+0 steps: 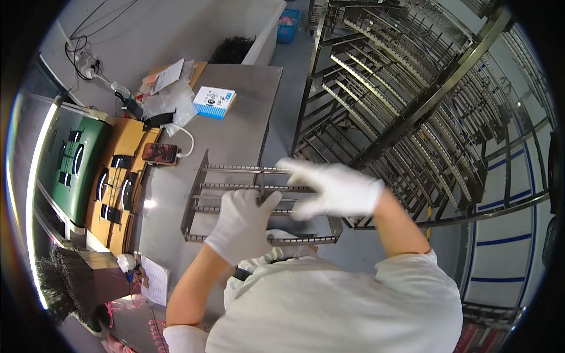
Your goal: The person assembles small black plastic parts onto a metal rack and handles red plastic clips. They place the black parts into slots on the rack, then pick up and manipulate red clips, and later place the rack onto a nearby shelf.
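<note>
Both my hands wear white gloves. My left hand (242, 223) rests on a metal comb-like rack frame (200, 176) lying flat on the steel table (235, 112), fingers curled over its middle bars. My right hand (332, 189) hovers over the frame's right end with fingers spread and blurred; it seems to hold nothing. The frame has several toothed crossbars between two side rails.
A tall metal rack (424, 100) with many toothed bars stands to the right. On the table lie a blue-and-white box (214, 101), a phone (159, 153) on a cable, and plastic bags (170, 97). Brown trays with dark parts (115, 188) sit at left.
</note>
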`<action>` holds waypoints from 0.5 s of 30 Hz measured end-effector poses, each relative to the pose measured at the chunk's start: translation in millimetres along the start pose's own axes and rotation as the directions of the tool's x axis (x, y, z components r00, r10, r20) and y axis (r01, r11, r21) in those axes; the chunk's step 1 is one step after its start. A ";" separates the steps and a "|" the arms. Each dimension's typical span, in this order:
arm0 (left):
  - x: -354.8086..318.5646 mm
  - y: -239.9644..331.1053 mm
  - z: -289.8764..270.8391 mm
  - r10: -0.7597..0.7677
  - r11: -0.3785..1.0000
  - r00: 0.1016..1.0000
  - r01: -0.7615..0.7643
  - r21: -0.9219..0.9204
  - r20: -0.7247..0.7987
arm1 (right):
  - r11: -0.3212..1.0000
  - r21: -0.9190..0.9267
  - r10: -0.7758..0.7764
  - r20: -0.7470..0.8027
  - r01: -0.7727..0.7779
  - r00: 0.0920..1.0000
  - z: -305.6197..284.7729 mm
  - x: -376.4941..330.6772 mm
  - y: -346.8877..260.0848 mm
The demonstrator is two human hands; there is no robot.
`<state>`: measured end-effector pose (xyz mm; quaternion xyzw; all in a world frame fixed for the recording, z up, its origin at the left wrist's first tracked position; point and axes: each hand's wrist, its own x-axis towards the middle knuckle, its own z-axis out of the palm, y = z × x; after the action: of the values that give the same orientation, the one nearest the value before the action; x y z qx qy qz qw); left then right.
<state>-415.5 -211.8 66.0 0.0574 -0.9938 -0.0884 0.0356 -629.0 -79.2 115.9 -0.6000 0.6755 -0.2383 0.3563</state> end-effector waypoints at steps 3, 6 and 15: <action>20.7 10.3 21.2 0.118 0.993 0.992 -0.116 0.035 -0.049 | 0.982 -0.167 0.100 0.042 -0.092 0.994 64.5 8.7 10.6; 47.2 12.9 47.4 0.157 0.982 0.979 -0.169 -0.083 -0.131 | 0.987 -0.119 0.081 -0.203 -0.106 0.976 87.1 10.2 60.6; 48.2 10.9 66.8 0.086 0.991 0.893 -0.122 -0.053 -0.441 | 0.863 -0.044 0.389 -0.578 -0.504 0.717 73.4 63.1 207.4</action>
<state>-469.8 -195.4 5.4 0.0210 -0.9577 -0.1108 0.2649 -707.2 -98.8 -98.3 -0.3558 0.8940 -0.2385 0.1318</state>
